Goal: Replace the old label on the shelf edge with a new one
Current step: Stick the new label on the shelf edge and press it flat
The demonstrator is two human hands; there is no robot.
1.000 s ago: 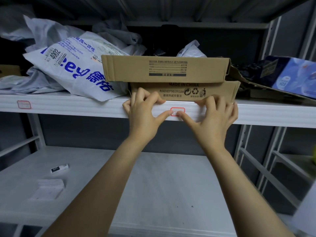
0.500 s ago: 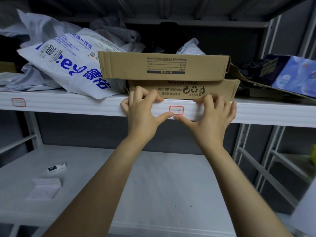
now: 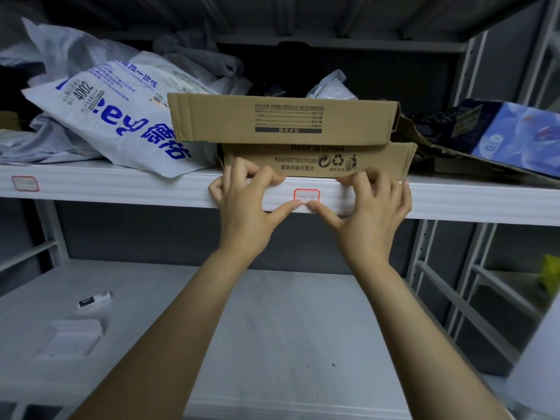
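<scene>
A small white label with a red border (image 3: 306,196) is stuck on the front edge of the white shelf (image 3: 136,186), with faint handwriting on it. My left hand (image 3: 245,201) rests on the edge just left of the label, its thumb tip touching the label's lower left corner. My right hand (image 3: 369,204) rests on the edge just right of it, thumb tip at the lower right corner. The fingers of both hands curl over the top of the shelf edge. Neither hand holds anything.
Two stacked cardboard boxes (image 3: 285,122) sit on the shelf right behind the hands. A white printed bag (image 3: 121,116) lies to their left, a blue box (image 3: 515,131) to the right. Another red-bordered label (image 3: 25,183) is at the far left. The lower shelf holds a label stack (image 3: 75,338) and a small white item (image 3: 94,300).
Both thumbs have slid down off the label's face to its lower corners, so the whole label now shows. The hands otherwise stay on the shelf edge.
</scene>
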